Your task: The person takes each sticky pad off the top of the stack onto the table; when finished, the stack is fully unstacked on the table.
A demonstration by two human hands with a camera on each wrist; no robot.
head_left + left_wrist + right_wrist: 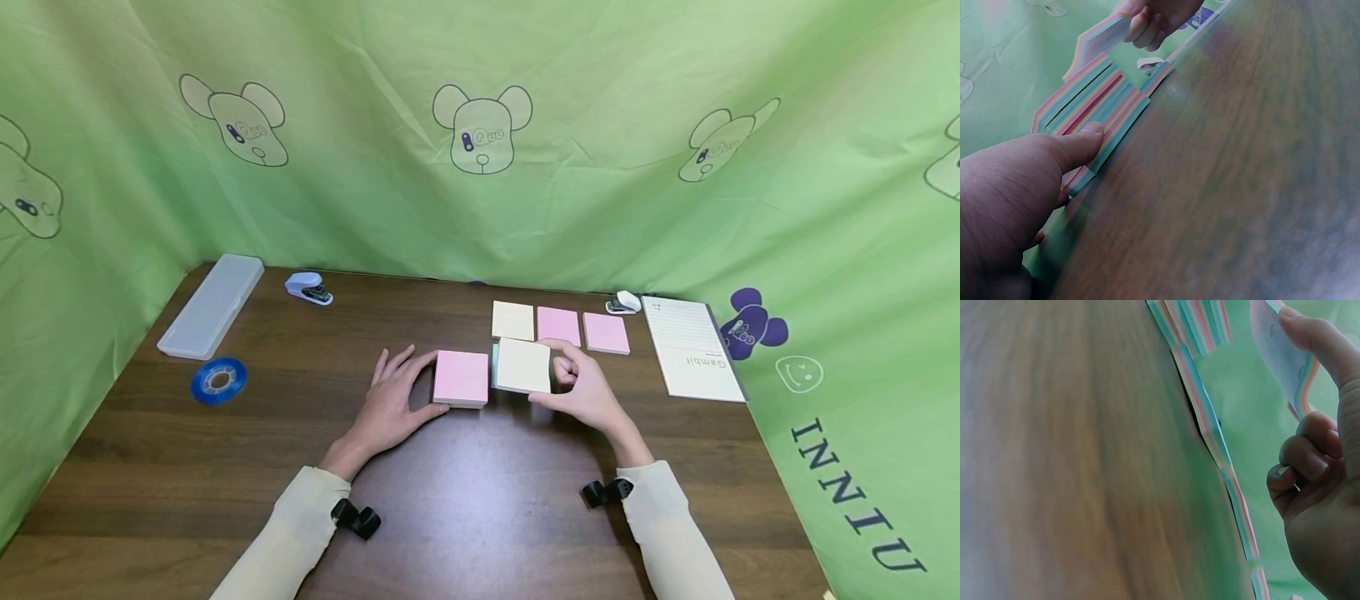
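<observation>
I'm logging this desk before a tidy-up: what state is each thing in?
Pink-topped stack: several pads high, gripped by the left hand
Cream-topped pad: lifted, pinched by the right hand
Other cream pad: flat on the table
Two pink pads: flat
Tape roll: lying flat
Frosted case: closed
Notepad: flat, lined page up
Purple stapler, white stapler: untouched
</observation>
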